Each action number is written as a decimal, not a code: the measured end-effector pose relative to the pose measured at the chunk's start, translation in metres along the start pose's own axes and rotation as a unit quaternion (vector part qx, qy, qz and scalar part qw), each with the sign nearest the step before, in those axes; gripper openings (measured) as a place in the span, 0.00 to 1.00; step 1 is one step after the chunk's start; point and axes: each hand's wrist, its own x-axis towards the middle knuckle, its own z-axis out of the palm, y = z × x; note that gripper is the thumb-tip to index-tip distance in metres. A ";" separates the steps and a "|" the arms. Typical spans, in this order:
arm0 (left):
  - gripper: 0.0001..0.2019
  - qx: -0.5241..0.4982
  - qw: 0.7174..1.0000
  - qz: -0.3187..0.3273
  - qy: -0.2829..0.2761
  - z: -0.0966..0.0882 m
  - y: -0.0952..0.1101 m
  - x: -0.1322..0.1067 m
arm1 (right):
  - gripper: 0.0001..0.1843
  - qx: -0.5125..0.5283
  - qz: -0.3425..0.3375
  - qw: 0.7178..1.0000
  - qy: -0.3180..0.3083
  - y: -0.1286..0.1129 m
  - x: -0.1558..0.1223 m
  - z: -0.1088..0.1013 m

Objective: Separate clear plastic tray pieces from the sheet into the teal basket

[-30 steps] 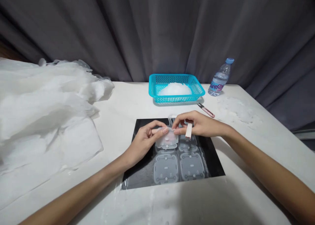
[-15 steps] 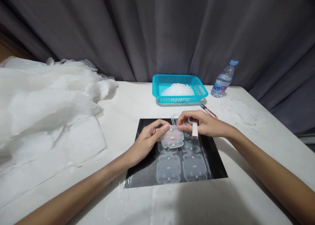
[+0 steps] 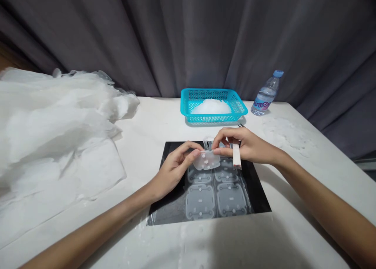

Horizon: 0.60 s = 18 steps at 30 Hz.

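Note:
A small translucent plastic piece (image 3: 206,161) with rounded corners is held up over a black mat. My left hand (image 3: 179,163) pinches its left edge between thumb and fingers. At its upper right edge, the thumb and index finger of my right hand (image 3: 237,142) grip it too. A short white stick with a reddish end (image 3: 236,155) hangs among the right hand's fingers. Below lie similar translucent pieces (image 3: 201,201) in rows on the black mat (image 3: 258,190), some partly hidden by my hands. A dark pointed tip (image 3: 241,125) shows behind the right hand.
A blue plastic basket (image 3: 183,104) holding a white heap stands at the back of the white table (image 3: 152,120). To its right is a water bottle (image 3: 266,94). White sheet material (image 3: 58,135) is piled on the left. White scraps (image 3: 289,133) lie at right.
The held piece has tipped, so its face looks shorter. My right hand has shifted slightly and now covers most of the pink-handled snips behind it. The left hand stays nearly in place.

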 end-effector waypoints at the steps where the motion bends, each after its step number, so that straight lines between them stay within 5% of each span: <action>1: 0.12 0.012 1.000 0.005 0.003 0.000 0.000 0.000 | 0.05 -0.015 -0.004 1.000 -0.001 0.000 -0.001 0.000; 5: 0.14 0.126 0.991 -0.004 -0.039 -0.001 -0.003 0.001 | 0.05 -0.135 -0.011 0.991 -0.006 0.007 -0.004 0.000; 9: 0.20 0.340 0.932 0.061 -0.110 -0.004 -0.011 0.003 | 0.05 -0.208 0.003 0.978 -0.016 0.017 -0.006 -0.001; 14: 0.30 0.512 0.849 0.104 -0.081 -0.007 -0.020 0.006 | 0.05 -0.129 0.009 0.992 -0.003 0.028 -0.003 -0.006; 18: 0.43 0.560 0.823 0.089 -0.026 -0.007 -0.023 0.006 | 0.06 -0.069 0.014 0.997 0.013 0.035 -0.001 -0.008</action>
